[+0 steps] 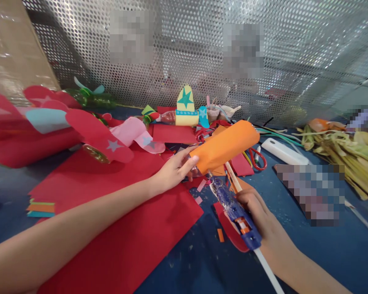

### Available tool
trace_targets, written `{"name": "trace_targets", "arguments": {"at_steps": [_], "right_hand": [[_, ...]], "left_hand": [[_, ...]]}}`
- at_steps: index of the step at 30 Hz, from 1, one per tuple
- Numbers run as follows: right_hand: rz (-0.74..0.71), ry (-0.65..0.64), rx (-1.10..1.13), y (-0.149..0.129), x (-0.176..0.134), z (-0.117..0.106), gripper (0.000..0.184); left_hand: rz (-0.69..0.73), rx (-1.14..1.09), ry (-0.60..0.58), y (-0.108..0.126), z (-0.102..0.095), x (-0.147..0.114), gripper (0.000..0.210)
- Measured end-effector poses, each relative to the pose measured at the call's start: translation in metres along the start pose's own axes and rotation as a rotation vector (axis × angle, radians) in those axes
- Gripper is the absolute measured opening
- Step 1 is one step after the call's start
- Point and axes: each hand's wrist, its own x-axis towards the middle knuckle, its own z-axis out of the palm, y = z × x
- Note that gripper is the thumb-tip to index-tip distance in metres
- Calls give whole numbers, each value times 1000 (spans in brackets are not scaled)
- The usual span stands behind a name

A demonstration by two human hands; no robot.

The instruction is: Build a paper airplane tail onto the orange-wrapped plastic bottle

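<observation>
My left hand (174, 169) is closed around the near end of a clear bottle wrapped in orange paper (227, 145), which it holds tilted up to the right. In my right hand (257, 208) is a blue hot glue gun (233, 206), its nozzle at the lower edge of the orange paper near the left fingers. Whether the nozzle touches the paper I cannot tell. A white glue stick (268, 269) sticks out of the gun's back end. Beyond the gun a pale wooden stick (233, 175) shows, its lower end hidden by the right hand.
Large red paper sheets (135, 241) cover the table's left and middle. Paper-covered bottle crafts (187, 116) stand along the perforated metal wall (184, 49). At right lie red-handled scissors (259, 161), a white power strip (283, 151), a pixelated flat object (313, 194) and dried husks (334, 151).
</observation>
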Motion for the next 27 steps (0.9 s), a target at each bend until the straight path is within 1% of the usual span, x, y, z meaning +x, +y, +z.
{"name": "trace_targets", "arguments": {"at_steps": [2,7,10,13,17,21,27], "right_hand": [[-9,16,-17,-1,1,-1,9],[56,-41,23,-5,0,-1,13],[47,-32,-20,-8,-1,1,18],[35,-19,-42,-8,0,1,17],[22,-17,-25,1,1,-3,13],[36,-105,46,13,1,-8,7],[38,-156,89,22,0,-7,12]], "left_hand": [[-7,-2,7,1,0,0,64],[-27,-1,-2,4,-1,-1,61],[-27,14,4,4,-1,-1,60],[-28,17,8,3,-1,-1,62],[-26,-6,-1,2,-1,0,63],[-48,14,17,3,-1,0,61],[-61,26,17,5,-1,-1,60]]}}
